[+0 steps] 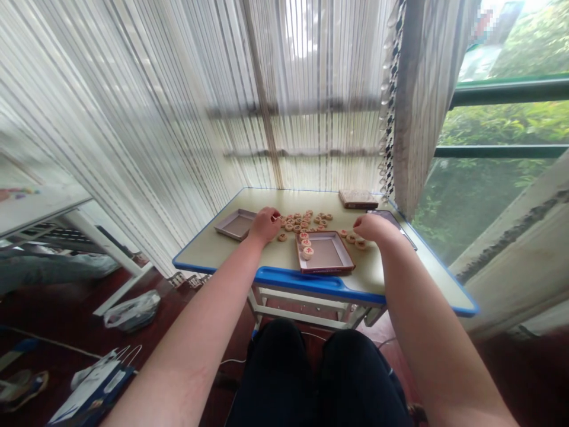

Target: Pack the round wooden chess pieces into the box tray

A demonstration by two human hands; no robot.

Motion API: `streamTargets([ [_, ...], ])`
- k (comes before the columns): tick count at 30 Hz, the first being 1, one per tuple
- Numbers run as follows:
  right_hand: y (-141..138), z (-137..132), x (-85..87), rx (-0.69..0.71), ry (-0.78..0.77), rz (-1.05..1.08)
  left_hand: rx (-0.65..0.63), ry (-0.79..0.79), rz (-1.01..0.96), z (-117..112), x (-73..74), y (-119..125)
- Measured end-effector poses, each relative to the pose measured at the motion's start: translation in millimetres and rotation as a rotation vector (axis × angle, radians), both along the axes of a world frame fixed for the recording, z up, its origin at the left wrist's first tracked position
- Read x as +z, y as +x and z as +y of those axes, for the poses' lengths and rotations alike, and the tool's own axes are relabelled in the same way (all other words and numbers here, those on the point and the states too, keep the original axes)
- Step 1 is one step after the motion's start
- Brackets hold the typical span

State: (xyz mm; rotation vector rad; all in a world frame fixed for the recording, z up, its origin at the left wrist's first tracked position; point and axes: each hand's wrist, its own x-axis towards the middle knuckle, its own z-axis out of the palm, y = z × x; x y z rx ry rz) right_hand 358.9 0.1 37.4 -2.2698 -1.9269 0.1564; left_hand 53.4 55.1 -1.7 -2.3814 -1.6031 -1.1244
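Note:
Round wooden Chinese chess pieces [306,217] lie in a loose pile in the middle of the table. My left hand [265,225] is at the pile's left edge, its fingers pinched together; a small pale bit shows at the fingertips, too small to name. Just below it lies a single piece [282,236]. In front of the pile sits a shallow open box [331,268], with three red-marked pieces [306,244] in a column along its left side. My right hand [372,228] is closed beside a short row of pieces [351,238] right of the box; its fingertips are partly hidden.
A second shallow tray [235,225], the box lid or base, lies at the table's left. A closed box or book [358,198] and a dark flat tablet-like object [391,219] lie at the back right. The blue-edged table [213,252] stands against string curtains [311,130].

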Motion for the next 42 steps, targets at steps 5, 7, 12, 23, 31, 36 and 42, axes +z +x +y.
streamTargets([
  [5, -7.5, -10.6, 13.0, 0.089, -0.163, 0.063, 0.036, -0.014, -0.004, -0.7, 1.5, 1.1],
  [7, -12.4, -12.3, 14.0, 0.130, -0.146, 0.056, 0.031, -0.006, -0.006, -0.4, 1.2, 0.7],
  [12, -19.7, -5.5, 3.8, 0.143, -0.098, 0.094, 0.037, -0.056, 0.024, 0.2, 0.9, 0.2],
  [23, -19.5, 3.8, -9.7, 0.192, 0.045, 0.124, 0.056, -0.087, -0.007, -1.1, 2.9, 0.3],
  [31, -24.3, -5.8, 2.3, 0.141, 0.095, 0.096, 0.058, -0.089, 0.018, -0.3, 2.7, 0.4],
  [36, -40.8, -21.9, 15.7, 0.273, 0.193, 0.179, 0.061, -0.083, 0.013, -0.7, 3.4, 0.8],
  [42, -60.1, -37.1, 18.7, 0.609, 0.005, 0.057, 0.046, -0.077, 0.006, -2.8, 5.6, 1.2],
])
